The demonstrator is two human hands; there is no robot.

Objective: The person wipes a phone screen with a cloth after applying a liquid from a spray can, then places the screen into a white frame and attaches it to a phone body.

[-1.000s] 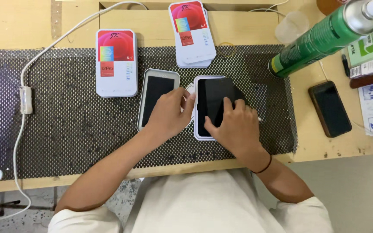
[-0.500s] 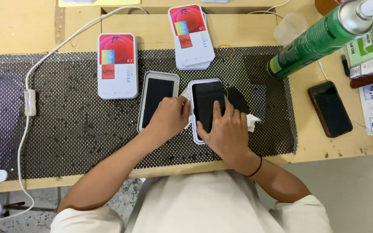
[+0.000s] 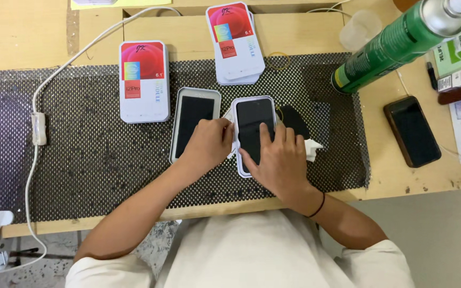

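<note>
Phone screen lies flat under right hand (left hand steadies its edge).

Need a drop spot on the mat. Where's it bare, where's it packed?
Bare: mat between white cable and left tray, below the red-white box. Crowded: centre, left hand and right hand on the trayed screen; green can upper right.

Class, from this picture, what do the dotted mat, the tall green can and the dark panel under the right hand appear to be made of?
Mat: likely soft rubbery mesh, matte, with a regular dot grid. Green can: probably metal, with a glossy sheen and a silvery top. Dark panel under the right hand: glass-like, smooth black and reflective, in a pale tray.
</note>
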